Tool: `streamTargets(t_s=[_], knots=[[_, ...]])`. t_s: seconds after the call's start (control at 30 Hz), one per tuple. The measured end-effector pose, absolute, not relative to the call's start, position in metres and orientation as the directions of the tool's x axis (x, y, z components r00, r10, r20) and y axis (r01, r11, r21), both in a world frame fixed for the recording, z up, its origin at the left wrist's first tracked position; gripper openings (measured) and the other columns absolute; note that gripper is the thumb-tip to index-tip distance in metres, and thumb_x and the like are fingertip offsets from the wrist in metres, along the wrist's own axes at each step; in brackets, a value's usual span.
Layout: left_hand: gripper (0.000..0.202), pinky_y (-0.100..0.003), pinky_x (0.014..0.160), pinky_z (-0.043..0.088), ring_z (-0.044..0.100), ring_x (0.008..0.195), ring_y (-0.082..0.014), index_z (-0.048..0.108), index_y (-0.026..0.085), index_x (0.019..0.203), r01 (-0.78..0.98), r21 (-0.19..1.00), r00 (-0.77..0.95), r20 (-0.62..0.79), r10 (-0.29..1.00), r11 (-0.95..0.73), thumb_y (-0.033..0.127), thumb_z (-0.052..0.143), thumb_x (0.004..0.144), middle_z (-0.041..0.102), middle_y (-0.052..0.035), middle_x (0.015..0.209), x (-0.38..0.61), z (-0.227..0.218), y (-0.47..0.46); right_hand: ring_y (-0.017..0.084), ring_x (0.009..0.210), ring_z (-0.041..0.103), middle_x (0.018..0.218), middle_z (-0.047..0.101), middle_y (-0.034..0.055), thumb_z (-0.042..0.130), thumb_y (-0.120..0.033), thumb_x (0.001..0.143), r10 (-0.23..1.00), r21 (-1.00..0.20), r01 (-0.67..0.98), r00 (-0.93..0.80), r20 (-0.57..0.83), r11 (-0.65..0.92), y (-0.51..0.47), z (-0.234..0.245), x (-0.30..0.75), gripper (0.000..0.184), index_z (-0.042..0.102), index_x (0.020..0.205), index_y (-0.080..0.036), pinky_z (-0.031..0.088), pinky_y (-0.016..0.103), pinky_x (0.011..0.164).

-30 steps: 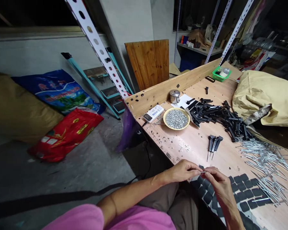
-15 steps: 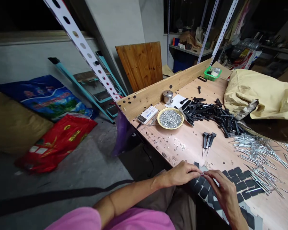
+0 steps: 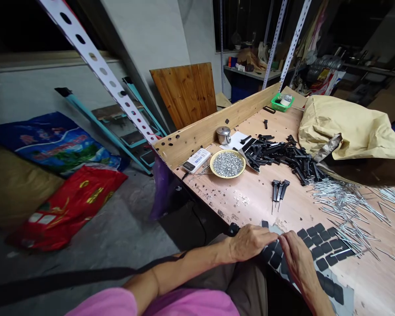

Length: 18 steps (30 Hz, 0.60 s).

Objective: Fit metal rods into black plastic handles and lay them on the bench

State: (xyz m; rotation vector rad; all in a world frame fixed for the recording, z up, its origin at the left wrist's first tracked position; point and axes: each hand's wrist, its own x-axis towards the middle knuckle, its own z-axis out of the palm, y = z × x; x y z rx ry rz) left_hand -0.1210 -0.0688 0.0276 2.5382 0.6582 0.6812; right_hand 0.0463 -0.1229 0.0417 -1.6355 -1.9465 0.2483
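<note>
My left hand (image 3: 250, 241) and my right hand (image 3: 296, 259) meet fingertip to fingertip at the near edge of the wooden table (image 3: 266, 202). Both pinch together over a sheet of black pads (image 3: 319, 256); what they pinch is too small to make out. A few assembled black-handled pins (image 3: 278, 191) lie just beyond the hands. Farther back lie a yellow dish of small silver nuts (image 3: 228, 163), a heap of black plastic handles (image 3: 283, 156) and a spread of thin metal rods (image 3: 349, 210).
A metal cup (image 3: 224, 135), a white scale (image 3: 195, 160) and a green basket (image 3: 281, 102) stand toward the back. A tan sack (image 3: 349, 127) lies at the right. Coloured bags (image 3: 69, 202) lie on the floor at left, beside a slanted perforated rail (image 3: 102, 70).
The view has swung right and tilted, so the table shifted left in frame. My hands stay together at the table edge, now lower and closer over the black pads.
</note>
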Motion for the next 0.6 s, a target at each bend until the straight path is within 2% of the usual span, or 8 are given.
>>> streamTargets(t_s=[0.1, 0.17, 0.23, 0.3, 0.33, 0.43, 0.53, 0.6], knots=[[0.034, -0.024, 0.058, 0.041, 0.056, 0.061, -0.0152, 0.066, 0.015, 0.099, 0.307, 0.546, 0.775, 0.332, 0.538, -0.78, 0.016, 0.033, 0.092, 0.061, -0.0061, 0.066, -0.116, 0.031, -0.071, 0.012, 0.042, 0.044, 0.045, 0.046, -0.0012, 0.021, -0.057, 0.091, 0.955, -0.512, 0.847, 0.019, 0.296, 0.142, -0.123, 0.038, 0.046, 0.056, 0.044, 0.053, -0.023, 0.035, 0.023, 0.046], [0.032, -0.025, 0.063, 0.044, 0.059, 0.067, -0.0161, 0.067, 0.014, 0.098, 0.263, 0.659, 0.746, 0.324, 0.582, -0.705, 0.016, 0.035, 0.091, 0.064, -0.0081, 0.072, -0.11, 0.032, -0.073, 0.012, 0.039, 0.042, 0.042, 0.045, -0.0005, 0.019, -0.066, 0.086, 0.956, -0.546, 0.838, 0.138, 0.26, 0.027, -0.124, 0.038, 0.047, 0.062, 0.043, 0.048, -0.023, 0.032, 0.024, 0.043], [0.028, -0.026, 0.07, 0.046, 0.06, 0.074, -0.0163, 0.067, 0.015, 0.097, 0.202, 0.829, 0.668, 0.272, 0.692, -0.521, 0.019, 0.04, 0.09, 0.066, -0.009, 0.08, -0.102, 0.033, -0.076, 0.013, 0.04, 0.044, 0.043, 0.05, 0.0013, 0.018, -0.071, 0.082, 0.939, -0.604, 0.79, 0.278, 0.201, -0.104, -0.127, 0.041, 0.052, 0.066, 0.047, 0.047, -0.023, 0.031, 0.025, 0.042], [0.026, -0.026, 0.07, 0.048, 0.06, 0.074, -0.0153, 0.067, 0.015, 0.096, 0.1, 0.97, 0.576, 0.124, 0.808, -0.22, 0.026, 0.045, 0.088, 0.066, -0.0083, 0.086, -0.092, 0.036, -0.077, 0.014, 0.043, 0.049, 0.049, 0.057, 0.0027, 0.024, -0.073, 0.08, 0.911, -0.706, 0.679, 0.395, 0.119, -0.202, -0.132, 0.042, 0.056, 0.065, 0.055, 0.052, -0.022, 0.034, 0.026, 0.043], [0.026, -0.025, 0.067, 0.048, 0.059, 0.072, -0.0145, 0.067, 0.014, 0.095, 0.029, 0.998, 0.542, 0.036, 0.84, -0.061, 0.03, 0.048, 0.086, 0.065, -0.008, 0.088, -0.086, 0.037, -0.078, 0.015, 0.046, 0.051, 0.053, 0.06, 0.003, 0.029, -0.073, 0.078, 0.899, -0.768, 0.6, 0.432, 0.074, -0.224, -0.134, 0.042, 0.057, 0.062, 0.058, 0.056, -0.022, 0.037, 0.026, 0.045], [0.03, -0.024, 0.067, 0.049, 0.058, 0.077, -0.014, 0.069, 0.013, 0.083, -0.188, 0.953, 0.508, -0.112, 0.854, 0.236, 0.041, 0.062, 0.075, 0.059, -0.0086, 0.098, -0.071, 0.042, -0.079, 0.017, 0.058, 0.057, 0.066, 0.066, 0.0036, 0.053, -0.07, 0.068, 0.87, -0.925, 0.302, 0.49, -0.055, -0.229, -0.142, 0.036, 0.053, 0.052, 0.065, 0.07, -0.019, 0.046, 0.027, 0.054], [0.035, -0.025, 0.077, 0.047, 0.057, 0.088, -0.0162, 0.07, 0.013, 0.074, -0.287, 0.895, 0.501, -0.164, 0.85, 0.342, 0.046, 0.072, 0.064, 0.054, -0.0098, 0.109, -0.056, 0.045, -0.083, 0.019, 0.075, 0.061, 0.08, 0.069, 0.0038, 0.066, -0.064, 0.058, 0.823, -0.981, 0.016, 0.547, -0.155, -0.196, -0.146, 0.026, 0.044, 0.05, 0.069, 0.079, -0.019, 0.049, 0.028, 0.066], [0.037, -0.027, 0.079, 0.047, 0.057, 0.091, -0.0175, 0.071, 0.012, 0.072, -0.304, 0.868, 0.501, -0.204, 0.841, 0.392, 0.047, 0.074, 0.061, 0.052, -0.0106, 0.112, -0.047, 0.045, -0.086, 0.018, 0.079, 0.061, 0.08, 0.069, 0.0022, 0.071, -0.06, 0.055, 0.79, -0.98, -0.113, 0.58, -0.198, -0.162, -0.148, 0.02, 0.04, 0.046, 0.069, 0.078, -0.019, 0.049, 0.027, 0.067]])
